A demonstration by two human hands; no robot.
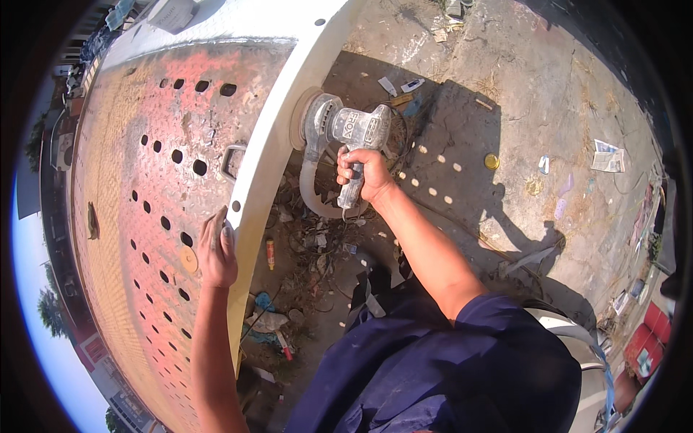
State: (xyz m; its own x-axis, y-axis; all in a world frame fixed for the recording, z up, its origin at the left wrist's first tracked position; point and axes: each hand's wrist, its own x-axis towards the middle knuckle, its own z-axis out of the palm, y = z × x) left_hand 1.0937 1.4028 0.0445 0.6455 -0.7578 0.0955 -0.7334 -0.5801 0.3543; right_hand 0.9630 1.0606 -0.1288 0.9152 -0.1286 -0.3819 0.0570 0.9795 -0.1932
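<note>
While my right hand [363,173] wraps its fingers tight around the handle of the grey power sander [346,133], its round pad is pressed flat against the pale painted side edge of the big metal panel [155,216], so the disc meets the surface squarely rather than on a corner. I hold the tool by the lower grip with my arm stretched out, which keeps my body back from the spinning face. A pale hose [309,195] loops down from the sander's body and curves under my wrist, hanging free of the pad.

My left hand [218,249] rests on the panel's rim lower down, fingers loosely curled over the edge and holding nothing else; it looks placed there to steady me and the panel against the push of the tool. The panel's top is patterned tread plate with rows of round holes [177,155] and a small handle [232,160]. Below lies littered ground [505,108] with scraps, wires and a yellow lid [491,161].
</note>
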